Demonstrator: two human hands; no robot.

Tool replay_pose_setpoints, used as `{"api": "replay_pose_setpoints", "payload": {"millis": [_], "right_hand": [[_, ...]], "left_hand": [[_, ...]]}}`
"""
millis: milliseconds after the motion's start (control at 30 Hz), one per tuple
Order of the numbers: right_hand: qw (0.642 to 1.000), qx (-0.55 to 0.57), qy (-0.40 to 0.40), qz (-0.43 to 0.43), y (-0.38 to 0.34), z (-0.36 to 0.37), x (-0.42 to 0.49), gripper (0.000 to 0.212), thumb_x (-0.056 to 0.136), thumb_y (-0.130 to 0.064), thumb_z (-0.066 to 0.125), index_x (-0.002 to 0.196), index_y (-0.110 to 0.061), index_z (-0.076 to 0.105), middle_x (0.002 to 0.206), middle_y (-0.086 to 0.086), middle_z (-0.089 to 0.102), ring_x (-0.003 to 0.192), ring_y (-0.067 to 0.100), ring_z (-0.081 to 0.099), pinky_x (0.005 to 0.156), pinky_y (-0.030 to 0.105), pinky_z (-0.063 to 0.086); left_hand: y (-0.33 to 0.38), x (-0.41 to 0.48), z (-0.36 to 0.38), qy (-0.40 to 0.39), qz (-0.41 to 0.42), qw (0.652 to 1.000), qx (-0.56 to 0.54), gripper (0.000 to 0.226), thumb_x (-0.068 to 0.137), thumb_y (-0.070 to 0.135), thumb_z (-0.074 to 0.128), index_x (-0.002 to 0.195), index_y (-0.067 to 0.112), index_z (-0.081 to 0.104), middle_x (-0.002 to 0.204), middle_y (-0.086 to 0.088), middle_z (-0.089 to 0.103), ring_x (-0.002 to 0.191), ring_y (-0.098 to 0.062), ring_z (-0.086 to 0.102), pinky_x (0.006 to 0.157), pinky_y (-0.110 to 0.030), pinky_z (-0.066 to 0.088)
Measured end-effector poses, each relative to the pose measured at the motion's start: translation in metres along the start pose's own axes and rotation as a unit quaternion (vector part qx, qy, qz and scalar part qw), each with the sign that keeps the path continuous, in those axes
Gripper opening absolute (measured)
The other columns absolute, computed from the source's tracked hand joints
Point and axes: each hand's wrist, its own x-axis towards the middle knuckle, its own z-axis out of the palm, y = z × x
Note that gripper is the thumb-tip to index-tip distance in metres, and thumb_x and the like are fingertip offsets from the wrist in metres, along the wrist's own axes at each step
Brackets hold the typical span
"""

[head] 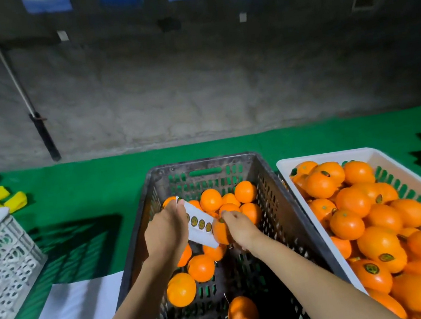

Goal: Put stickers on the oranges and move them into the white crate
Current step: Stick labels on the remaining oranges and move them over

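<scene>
Over the dark crate [278, 198], our left grip [166, 230] pinches the sticker strip [200, 225]; our right grip [237, 225] clasps an orange [221, 233]

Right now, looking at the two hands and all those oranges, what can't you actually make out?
All from the head view:
- Print on the sticker strip in the left hand: too small.
- Underside of the orange the right hand holds: hidden by fingers.
- White crate: near end cut off by the frame's bottom edge.
- Lower layers of fruit there: buried under the top oranges.
- Dark crate near floor: shadowed by both arms.
</scene>
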Motion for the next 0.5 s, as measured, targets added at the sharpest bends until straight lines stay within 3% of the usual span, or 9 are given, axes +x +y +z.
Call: {"api": "replay_pose_setpoints", "payload": {"millis": [67, 133, 233, 300, 367, 500], "right_hand": [[0.992, 0.103, 0.021, 0.071, -0.009, -0.008, -0.007, 0.036, 0.104, -0.053, 0.029, 0.118, -0.024, 0.043, 0.065, 0.006, 0.042, 0.056, 0.019, 0.040, 0.047, 0.029, 0.033], [0.968, 0.222, 0.030, 0.112, -0.012, -0.016, -0.012, 0.045, 0.103, -0.057, 0.031, 0.127, -0.021, 0.043, 0.065, 0.010, 0.043, 0.052, 0.019, 0.038, 0.043, 0.027, 0.031], [0.917, 0.387, 0.001, 0.098, -0.017, -0.025, -0.026, 0.052, 0.098, -0.061, 0.045, 0.127, -0.017, 0.051, 0.063, 0.010, 0.049, 0.045, 0.016, 0.037, 0.041, 0.024, 0.030], [0.904, 0.422, 0.002, 0.067, -0.018, -0.030, -0.035, 0.061, 0.095, -0.052, 0.056, 0.136, -0.008, 0.050, 0.064, 0.010, 0.050, 0.045, 0.015, 0.037, 0.041, 0.023, 0.031], [0.909, 0.416, 0.015, 0.018, -0.017, -0.032, -0.043, 0.067, 0.098, -0.042, 0.057, 0.145, 0.001, 0.037, 0.069, 0.010, 0.043, 0.045, 0.015, 0.036, 0.039, 0.023, 0.030], [0.899, 0.438, 0.025, -0.008, -0.011, -0.032, -0.050, 0.045, 0.101, -0.046, 0.051, 0.131, -0.013, 0.047, 0.074, 0.012, 0.053, 0.043, 0.016, 0.042, 0.040, 0.024, 0.031]], "left_hand": [[0.002, -0.004, -0.003, -0.006, -0.019, 0.999, -0.030, 0.037, 0.107, 0.037, 0.029, 0.089, 0.013, 0.051, 0.069, -0.008, 0.057, 0.065, -0.030, 0.058, 0.061, -0.039, 0.048], [0.007, -0.008, -0.002, -0.020, -0.062, 0.995, -0.078, 0.036, 0.107, 0.037, 0.026, 0.082, 0.021, 0.046, 0.071, -0.004, 0.056, 0.061, -0.020, 0.054, 0.055, -0.033, 0.044], [0.015, -0.017, 0.003, -0.042, -0.053, 0.996, -0.065, 0.033, 0.108, 0.035, 0.026, 0.079, 0.023, 0.035, 0.063, -0.004, 0.053, 0.057, -0.024, 0.054, 0.051, -0.037, 0.038], [0.019, -0.026, 0.006, -0.057, -0.043, 0.996, -0.052, 0.031, 0.108, 0.035, 0.026, 0.079, 0.023, 0.030, 0.059, -0.004, 0.048, 0.053, -0.025, 0.049, 0.051, -0.038, 0.033], [0.022, -0.033, 0.009, -0.061, -0.026, 0.997, -0.048, 0.032, 0.108, 0.033, 0.029, 0.078, 0.024, 0.028, 0.057, -0.003, 0.044, 0.051, -0.023, 0.041, 0.050, -0.037, 0.029], [0.027, -0.044, 0.007, -0.055, -0.014, 0.994, -0.098, 0.030, 0.108, 0.035, 0.031, 0.078, 0.029, 0.030, 0.058, -0.001, 0.045, 0.049, -0.018, 0.042, 0.046, -0.032, 0.026]]}}
